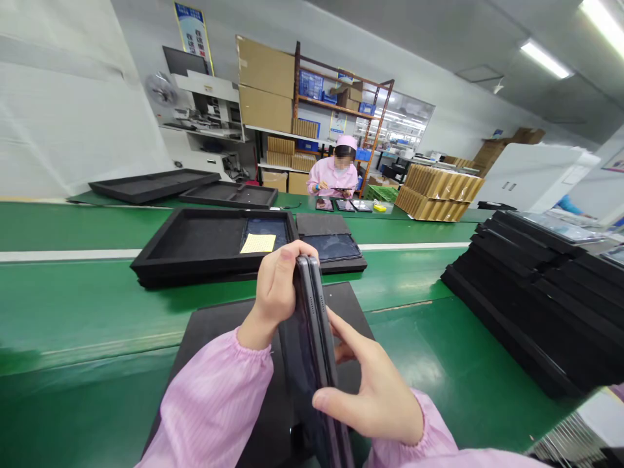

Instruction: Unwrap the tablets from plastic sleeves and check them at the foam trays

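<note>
Two dark tablets (314,331) stand on edge, pressed face to face, between my hands. My left hand (280,283) is closed over their far upper end. From the right, my right hand (373,383) grips them lower down, its thumb over the near edges and its fingers behind. Beneath them lies a black foam pad (214,344). Beyond, a black foam tray (195,250) holds another tablet with a yellow paper sheet (258,243) on it. Right of that tray, a tablet (331,247) rests on a smaller black foam piece (324,224).
Tall stacked black trays (536,292) stand at the right. More black trays (156,185) lie at the back left of the green table (73,299). Across it, a person in pink (336,172) handles a tablet, with several devices in front. Bundled cardboard dividers (439,192) stand behind right.
</note>
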`<state>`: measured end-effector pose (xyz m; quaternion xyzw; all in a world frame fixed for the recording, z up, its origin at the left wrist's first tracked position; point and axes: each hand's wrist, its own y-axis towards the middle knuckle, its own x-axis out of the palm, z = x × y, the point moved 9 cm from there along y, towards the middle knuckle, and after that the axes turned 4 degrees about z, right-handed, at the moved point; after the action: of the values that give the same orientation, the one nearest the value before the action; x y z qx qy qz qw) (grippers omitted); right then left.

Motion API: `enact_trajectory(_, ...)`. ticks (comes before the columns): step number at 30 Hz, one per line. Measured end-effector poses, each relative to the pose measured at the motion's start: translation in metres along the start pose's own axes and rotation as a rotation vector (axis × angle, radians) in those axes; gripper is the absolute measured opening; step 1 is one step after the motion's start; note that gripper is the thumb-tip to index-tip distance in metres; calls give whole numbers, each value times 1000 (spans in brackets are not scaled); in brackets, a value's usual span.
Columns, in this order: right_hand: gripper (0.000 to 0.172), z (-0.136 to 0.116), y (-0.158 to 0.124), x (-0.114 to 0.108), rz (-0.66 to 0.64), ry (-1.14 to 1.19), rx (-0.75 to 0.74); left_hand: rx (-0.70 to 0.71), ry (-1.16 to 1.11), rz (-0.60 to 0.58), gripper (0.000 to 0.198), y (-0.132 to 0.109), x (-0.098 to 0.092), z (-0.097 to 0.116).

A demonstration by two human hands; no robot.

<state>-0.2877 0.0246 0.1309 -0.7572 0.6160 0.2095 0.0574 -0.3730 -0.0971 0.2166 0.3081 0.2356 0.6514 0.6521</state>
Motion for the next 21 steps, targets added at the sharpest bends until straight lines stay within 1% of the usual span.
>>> enact_trajectory(2, 94, -2, 0, 7, -3, -7, 2, 2, -55, -12, 63, 0, 1, 0)
enact_trajectory(4, 88, -6, 1, 13, -14, -10, -19, 7, -84, -15, 63, 0, 1, 0)
enact_trajectory(8, 78, -16, 4, 17, -25, -21, -26, 10, -88, -16, 63, 2, -1, -1)
enact_trajectory(11, 75, -18, 0, 26, -20, -53, -28, 39, -85, -14, 59, 0, -5, 6)
enact_trajectory(13, 80, -13, -7, 34, 31, -141, -39, 105, -77, -12, 56, -4, -9, 19)
enact_trajectory(14, 83, -9, -11, 38, 79, -204, -44, 158, -66, -22, 55, -9, -10, 29)
enact_trajectory(15, 84, -5, -16, 41, 135, -268, -61, 229, -54, -38, 54, -14, -9, 39)
enact_trajectory(17, 79, -3, -23, 41, 270, -337, -119, 409, -35, -77, 54, -27, -6, 60)
enact_trajectory(18, 76, -5, -25, 40, 335, -338, -166, 488, -31, -64, 54, -32, -6, 67)
enact_trajectory(19, 72, -8, -25, 38, 392, -320, -219, 524, -24, 12, 55, -34, -11, 68)
enact_trajectory(20, 69, -12, -24, 35, 437, -289, -270, 516, -16, 156, 54, -32, -21, 62)
enact_trajectory(21, 64, -16, -20, 32, 478, -248, -303, 469, -2, 333, 53, -29, -34, 52)
